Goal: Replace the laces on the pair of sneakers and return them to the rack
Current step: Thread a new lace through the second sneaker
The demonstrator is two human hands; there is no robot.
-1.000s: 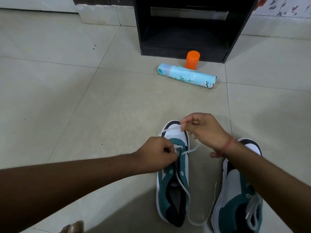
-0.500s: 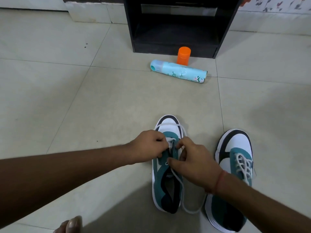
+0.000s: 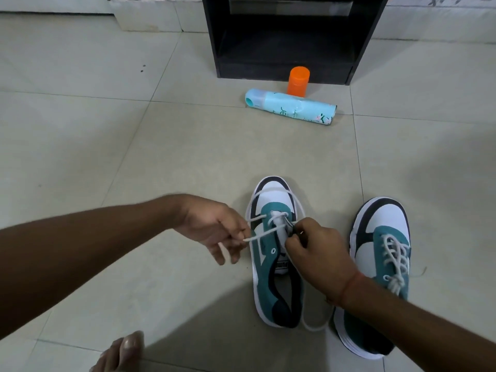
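Two teal-and-white sneakers are standing side by side on the tiled floor, toes pointing toward a black rack at the far wall. The left sneaker is only partly laced: a white lace is passing through the eyelets nearest the toe, and one part of it is looping around the toe cap. Another stretch of the lace is lying on the floor between the two shoes, near their heels. The right sneaker is fully laced, with a loose end lying over its side.

The left hand is staying just beside the left sneaker; its thumb and first finger are pinching the free tip of the lace, while the other fingers are hanging half open. The right hand is resting over the middle of the same sneaker, its fingers curled and pinching the lace at the eyelets on the right side.

Near the rack, a light blue spray can is lying on its side, and an orange bottle is standing upright just behind it. A bare foot is showing at the bottom edge.
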